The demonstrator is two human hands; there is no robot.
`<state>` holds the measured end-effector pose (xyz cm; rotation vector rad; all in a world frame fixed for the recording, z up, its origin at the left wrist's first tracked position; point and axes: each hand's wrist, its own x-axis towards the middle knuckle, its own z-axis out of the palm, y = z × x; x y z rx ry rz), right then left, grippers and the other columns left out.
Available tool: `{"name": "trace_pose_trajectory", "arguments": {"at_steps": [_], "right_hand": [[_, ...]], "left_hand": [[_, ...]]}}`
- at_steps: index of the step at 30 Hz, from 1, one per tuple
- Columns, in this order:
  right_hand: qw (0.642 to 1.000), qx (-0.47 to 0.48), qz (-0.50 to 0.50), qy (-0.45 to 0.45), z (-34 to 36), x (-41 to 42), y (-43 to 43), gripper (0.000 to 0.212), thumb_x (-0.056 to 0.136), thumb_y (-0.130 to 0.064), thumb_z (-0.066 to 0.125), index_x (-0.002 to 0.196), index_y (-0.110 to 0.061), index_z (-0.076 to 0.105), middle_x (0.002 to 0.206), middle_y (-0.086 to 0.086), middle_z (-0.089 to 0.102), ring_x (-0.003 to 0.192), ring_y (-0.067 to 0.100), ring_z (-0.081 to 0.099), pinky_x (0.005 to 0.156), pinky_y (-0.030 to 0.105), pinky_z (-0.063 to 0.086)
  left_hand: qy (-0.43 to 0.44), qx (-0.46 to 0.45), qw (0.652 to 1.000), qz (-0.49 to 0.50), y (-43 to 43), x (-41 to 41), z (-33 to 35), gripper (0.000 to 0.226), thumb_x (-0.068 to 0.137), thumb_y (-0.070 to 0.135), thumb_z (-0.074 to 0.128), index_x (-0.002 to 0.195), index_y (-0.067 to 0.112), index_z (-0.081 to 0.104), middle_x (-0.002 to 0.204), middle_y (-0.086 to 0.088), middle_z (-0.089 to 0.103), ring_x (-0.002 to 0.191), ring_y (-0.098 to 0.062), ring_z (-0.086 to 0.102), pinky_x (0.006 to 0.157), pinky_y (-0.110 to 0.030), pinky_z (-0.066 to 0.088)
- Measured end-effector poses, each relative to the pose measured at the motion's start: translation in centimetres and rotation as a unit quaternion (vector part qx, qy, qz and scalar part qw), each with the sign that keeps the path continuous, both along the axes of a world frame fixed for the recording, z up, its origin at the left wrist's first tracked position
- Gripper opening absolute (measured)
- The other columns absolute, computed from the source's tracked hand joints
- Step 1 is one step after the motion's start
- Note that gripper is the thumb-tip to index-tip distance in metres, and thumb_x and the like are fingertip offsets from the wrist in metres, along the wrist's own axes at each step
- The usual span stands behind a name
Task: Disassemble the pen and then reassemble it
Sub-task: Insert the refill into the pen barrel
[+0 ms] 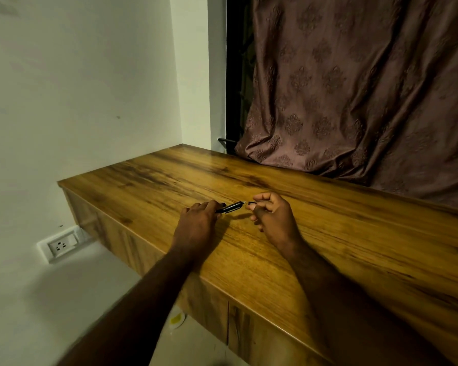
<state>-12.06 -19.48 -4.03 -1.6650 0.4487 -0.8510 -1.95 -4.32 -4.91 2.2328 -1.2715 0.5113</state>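
Head view took in a pale wall point(77, 75) filling the upper left of the frame and a brown patterned curtain point(354, 88) hanging across the upper right, its lower folds resting on the far edge of the bench. The wooden bench point(328, 247) ran from the centre left down to the lower right, with cabinet doors point(262, 336) below its near edge. A light floor point(50, 299) lay in the lower left.

Both bare forearms reached in from the bottom of the frame to the middle of the bench. The left hand point(196, 220) was palm down just above the wood, its fingers curled round the rear end of the black pen body point(230, 207). The pen body lay almost level at the centre of the frame, its lighter tip pointing right toward the other hand. The right hand point(273, 220) sat just beside that tip, thumb and forefinger pinching a small dark piece point(253, 202), the other fingers loosely curled. Whether the piece touched the tip could not be told.

A white wall socket point(60, 245) sat low on the wall at the left, under the bench end. A small white and yellow object point(177, 320) lay on the floor near the bottom centre.
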Motion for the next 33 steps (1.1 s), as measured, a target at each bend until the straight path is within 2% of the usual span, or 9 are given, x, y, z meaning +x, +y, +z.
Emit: {"name": "trace_pose_trajectory", "arguments": {"at_steps": [2,8,15,20,23,27,30,33], "right_hand": [[1.000,-0.017,0.002,0.002,-0.09,0.19,0.43,0.012,0.089,-0.006,0.062,0.089,-0.016,0.057,0.080,0.004,0.069,0.057,0.013,0.057,0.045,0.016,0.040],[0.999,-0.048,0.005,0.015,-0.26,0.22,0.60,0.011,0.094,-0.001,0.051,0.096,-0.010,0.058,0.095,0.008,0.073,0.055,0.011,0.055,0.045,0.013,0.040],[0.999,-0.045,-0.001,0.012,-0.18,0.13,0.61,0.011,0.094,-0.002,0.051,0.099,-0.009,0.059,0.097,0.011,0.072,0.058,0.001,0.057,0.043,0.011,0.040],[0.998,-0.063,-0.004,0.021,-0.18,0.06,0.58,0.010,0.092,-0.004,0.056,0.096,-0.011,0.062,0.092,0.007,0.072,0.054,0.012,0.056,0.042,0.013,0.040],[0.997,-0.076,-0.009,0.027,-0.09,-0.09,0.65,0.013,0.091,-0.005,0.057,0.096,-0.011,0.066,0.077,-0.002,0.067,0.052,0.011,0.055,0.044,0.016,0.040],[0.997,-0.072,-0.008,0.035,0.12,-0.21,0.87,0.017,0.092,-0.003,0.055,0.098,-0.012,0.068,0.072,-0.007,0.064,0.052,0.011,0.055,0.044,0.014,0.041],[0.998,-0.051,-0.006,0.027,0.16,-0.17,0.89,0.015,0.091,-0.002,0.056,0.098,-0.013,0.064,0.083,0.000,0.069,0.051,0.015,0.057,0.042,0.015,0.041],[0.999,-0.037,-0.004,0.020,0.23,-0.25,0.87,0.009,0.090,-0.003,0.058,0.094,-0.011,0.060,0.086,0.006,0.070,0.048,0.017,0.056,0.038,0.015,0.038]], "left_hand": [[-0.006,-0.001,1.000,0.010,-0.07,0.18,-0.15,0.022,0.094,0.031,0.044,0.111,0.021,0.054,0.107,-0.002,0.066,0.095,-0.025,0.058,0.081,-0.040,0.038],[-0.026,-0.007,0.999,0.024,-0.28,0.34,-0.47,0.018,0.093,0.026,0.049,0.110,0.022,0.054,0.104,-0.001,0.066,0.094,-0.025,0.058,0.079,-0.039,0.037],[-0.024,-0.007,1.000,0.019,-0.24,0.42,-0.54,0.020,0.093,0.026,0.048,0.111,0.021,0.053,0.104,-0.002,0.065,0.094,-0.024,0.057,0.079,-0.039,0.038],[-0.024,-0.008,1.000,0.013,-0.20,0.38,-0.52,0.020,0.093,0.028,0.048,0.111,0.022,0.053,0.104,-0.002,0.065,0.093,-0.024,0.057,0.079,-0.040,0.040],[-0.024,-0.006,1.000,0.008,-0.11,0.32,-0.48,0.023,0.093,0.030,0.047,0.113,0.021,0.054,0.105,-0.003,0.066,0.094,-0.024,0.057,0.079,-0.040,0.039],[-0.022,0.006,1.000,0.009,-0.03,0.20,-0.20,0.037,0.091,0.040,0.034,0.115,0.020,0.054,0.107,-0.004,0.066,0.096,-0.025,0.057,0.080,-0.040,0.038],[-0.009,0.003,1.000,0.002,0.14,-0.16,0.08,0.064,0.082,0.056,0.015,0.117,0.020,0.055,0.108,-0.004,0.065,0.096,-0.024,0.056,0.081,-0.039,0.039],[-0.006,0.003,1.000,0.004,0.15,-0.28,0.21,0.068,0.079,0.058,0.013,0.116,0.020,0.055,0.108,-0.004,0.065,0.096,-0.023,0.056,0.081,-0.038,0.039]]}}
